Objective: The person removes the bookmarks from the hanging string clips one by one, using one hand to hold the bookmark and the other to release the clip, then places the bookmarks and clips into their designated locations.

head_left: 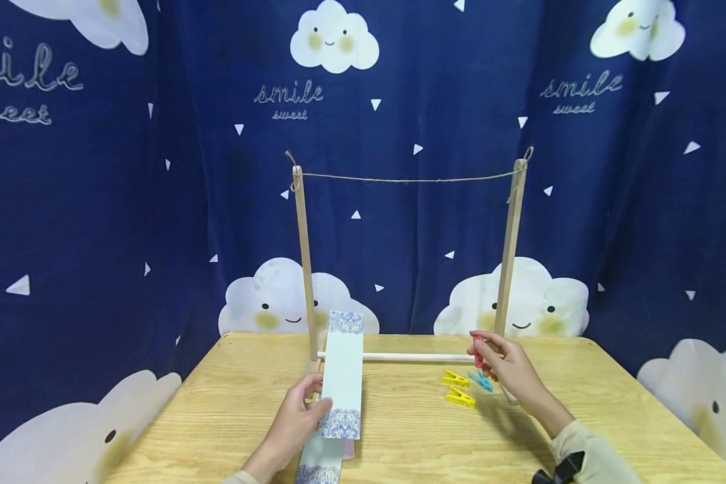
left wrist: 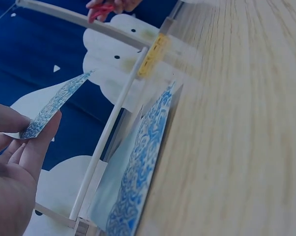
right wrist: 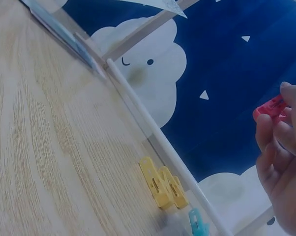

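Note:
My left hand (head_left: 296,417) pinches a pale blue card (head_left: 343,370) with blue patterned ends near its lower edge, holding it upright above the table. Under it lies another such card (head_left: 319,462), with a bit of something pink (head_left: 349,449) showing beside it. My right hand (head_left: 514,373) holds a red clothespin (head_left: 478,352) between thumb and fingers, raised off the table near the right post. Below that hand lie two yellow clothespins (head_left: 460,396) and a blue clothespin (head_left: 480,381). In the right wrist view the red clothespin (right wrist: 272,106) sits at the fingertips.
A wooden frame has a left post (head_left: 305,262), a right post (head_left: 511,249) and a white bar (head_left: 417,357) low between them. A thin string (head_left: 399,180) is tied across the post tops. Behind the wooden table (head_left: 411,430) hangs a dark blue cloud-print curtain (head_left: 399,255).

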`<state>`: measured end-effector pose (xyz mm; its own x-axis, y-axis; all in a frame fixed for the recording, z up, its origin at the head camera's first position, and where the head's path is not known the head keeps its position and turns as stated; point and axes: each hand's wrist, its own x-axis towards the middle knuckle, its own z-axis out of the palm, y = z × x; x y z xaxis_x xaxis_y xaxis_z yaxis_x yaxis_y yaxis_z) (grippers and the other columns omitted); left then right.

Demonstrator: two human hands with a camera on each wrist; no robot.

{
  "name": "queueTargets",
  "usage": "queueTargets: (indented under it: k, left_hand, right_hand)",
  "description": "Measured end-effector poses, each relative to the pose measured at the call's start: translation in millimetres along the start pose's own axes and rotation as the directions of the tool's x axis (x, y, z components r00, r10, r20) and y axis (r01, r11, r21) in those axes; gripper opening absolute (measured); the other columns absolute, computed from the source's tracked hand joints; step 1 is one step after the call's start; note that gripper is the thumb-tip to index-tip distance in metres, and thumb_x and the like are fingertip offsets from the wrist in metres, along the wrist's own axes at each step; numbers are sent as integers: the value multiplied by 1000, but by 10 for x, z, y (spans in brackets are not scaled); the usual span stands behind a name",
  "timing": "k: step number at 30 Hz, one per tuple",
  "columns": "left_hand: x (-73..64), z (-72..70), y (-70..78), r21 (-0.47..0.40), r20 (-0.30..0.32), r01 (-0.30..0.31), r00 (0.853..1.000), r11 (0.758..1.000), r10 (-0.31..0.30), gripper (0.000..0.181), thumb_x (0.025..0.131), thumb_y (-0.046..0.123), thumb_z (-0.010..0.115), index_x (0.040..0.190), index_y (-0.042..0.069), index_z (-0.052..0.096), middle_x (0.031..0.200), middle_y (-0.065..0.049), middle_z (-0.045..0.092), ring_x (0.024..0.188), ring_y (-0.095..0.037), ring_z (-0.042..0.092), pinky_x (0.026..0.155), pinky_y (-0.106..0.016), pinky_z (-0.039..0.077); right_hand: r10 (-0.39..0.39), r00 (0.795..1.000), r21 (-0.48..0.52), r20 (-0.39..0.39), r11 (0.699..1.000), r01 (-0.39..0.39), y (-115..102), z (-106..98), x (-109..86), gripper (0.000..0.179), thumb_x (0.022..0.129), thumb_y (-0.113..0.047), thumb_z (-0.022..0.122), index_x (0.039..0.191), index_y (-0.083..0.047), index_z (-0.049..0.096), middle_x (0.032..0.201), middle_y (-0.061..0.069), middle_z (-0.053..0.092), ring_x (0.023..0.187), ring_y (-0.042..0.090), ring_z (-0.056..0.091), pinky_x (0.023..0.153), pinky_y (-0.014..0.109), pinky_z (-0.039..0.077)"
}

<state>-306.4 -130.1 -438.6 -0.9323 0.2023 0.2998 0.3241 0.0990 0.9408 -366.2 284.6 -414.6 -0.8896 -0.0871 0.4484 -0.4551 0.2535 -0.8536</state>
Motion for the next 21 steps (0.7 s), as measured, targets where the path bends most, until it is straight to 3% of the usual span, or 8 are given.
queueTargets:
  k: [5, 12, 17, 21]
  left_hand:
    - [-20, 2, -7, -14, 8, 14, 1000, 1000, -14, 49, 98, 2, 65, 144, -4, 48, 115, -15, 56, 61, -9, 49, 56, -20, 46]
    - [-47, -40, -10, 9, 26, 25, 999, 1000, -25, 58, 98, 1, 65, 150, -5, 40, 117, -16, 53, 63, -9, 50, 57, -20, 47]
    - [-42, -82, -41, 48, 83, 44, 995, 998, -48, 73, 97, -1, 64, 160, 3, 27, 118, -18, 48, 63, -7, 46, 57, -19, 46]
    - [-53, -112, -61, 88, 96, 39, 994, 995, -47, 81, 95, -4, 64, 163, 10, 22, 117, -18, 46, 61, -5, 41, 58, -18, 46]
  right_hand:
    - [5, 1000, 4, -23, 1000, -4, 42, 24, 7, 39, 108, -22, 59, 136, 6, 58, 92, 8, 69, 62, 12, 57, 49, 24, 45]
    - [-19, 1000, -35, 22, 999, 19, 59, 20, -27, 39, 108, -17, 58, 139, 7, 56, 92, 9, 69, 63, 17, 58, 48, 27, 47]
    - [0, 1000, -146, 23, 989, 3, 95, -35, -39, 38, 107, -17, 61, 135, 9, 58, 87, 11, 68, 66, 23, 62, 54, 30, 53]
    - [37, 999, -327, 18, 945, -29, 168, -71, -30, 37, 103, -20, 68, 129, 5, 65, 90, 10, 70, 70, 19, 64, 58, 29, 56]
